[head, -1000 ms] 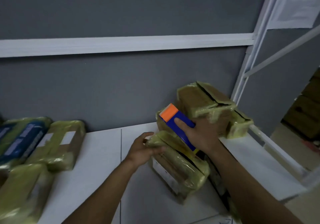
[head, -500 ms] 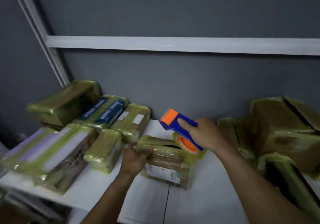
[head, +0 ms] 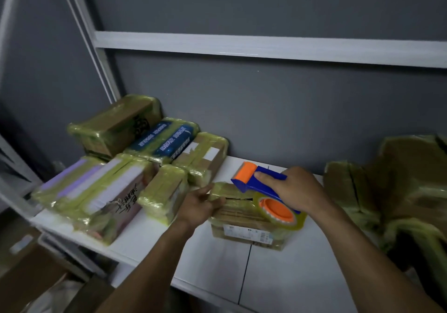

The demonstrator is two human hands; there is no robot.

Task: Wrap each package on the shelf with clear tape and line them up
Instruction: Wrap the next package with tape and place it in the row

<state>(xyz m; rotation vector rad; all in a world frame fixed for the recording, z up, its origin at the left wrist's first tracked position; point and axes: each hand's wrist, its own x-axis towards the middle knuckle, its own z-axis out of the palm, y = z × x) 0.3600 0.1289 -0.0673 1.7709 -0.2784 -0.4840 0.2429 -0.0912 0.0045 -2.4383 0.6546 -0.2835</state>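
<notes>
Package (head: pixel 244 218) in work lies near the middle of the shelf (head: pixel 278 276), label toward the front edge. It sits between the wrapped packages (head: pixel 116 184) lined up toward the back left corner and a loose heap (head: pixel 399 191) at the right end. The left hand (head: pixel 199 206) clasps its left end, thumb over the top, likely bracing it against the tape's pull. The right hand (head: pixel 295 189) is curled round the blue tape dispenser (head: pixel 256 184), forefinger laid along the handle toward the orange roller. The roll (head: pixel 278 212) rests on the package's top right, seemingly placed to lay a band across.
</notes>
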